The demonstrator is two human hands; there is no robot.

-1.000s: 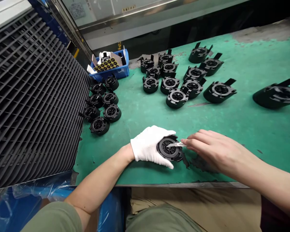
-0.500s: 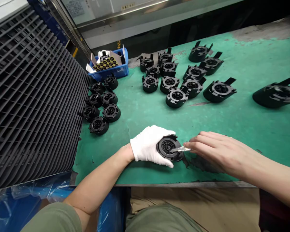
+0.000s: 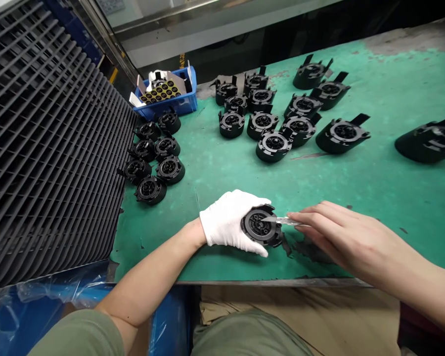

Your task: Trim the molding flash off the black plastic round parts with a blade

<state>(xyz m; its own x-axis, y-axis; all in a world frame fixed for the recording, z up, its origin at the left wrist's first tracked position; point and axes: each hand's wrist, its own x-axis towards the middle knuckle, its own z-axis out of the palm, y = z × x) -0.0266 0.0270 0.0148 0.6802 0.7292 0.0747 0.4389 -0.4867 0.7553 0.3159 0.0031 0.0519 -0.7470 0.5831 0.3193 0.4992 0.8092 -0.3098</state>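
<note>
My left hand (image 3: 230,222), in a white glove, is wrapped round the left side of a round black plastic housing (image 3: 256,228) near the front of the green table. Its open, ribbed face is turned up toward me. In my bare right hand (image 3: 330,230) is a silver craft knife (image 3: 286,221), pinched between thumb and fingers. The pointed blade reaches over the middle of the housing; whether it touches the plastic I cannot tell. Part of the knife's handle is hidden by my fingers.
Similar black housings stand in a group on the left (image 3: 170,169), and several more (image 3: 273,146) stand further back and to the right. A blue bin (image 3: 178,105) with round black stickers on yellow sheets sits at the back left. Stacked black grids (image 3: 55,148) rise along the left edge.
My right hand has tilted the knife, so its blade now lies flatter and slightly higher over the housing. My left hand keeps its hold with hardly any movement. The view has shifted slightly.
</note>
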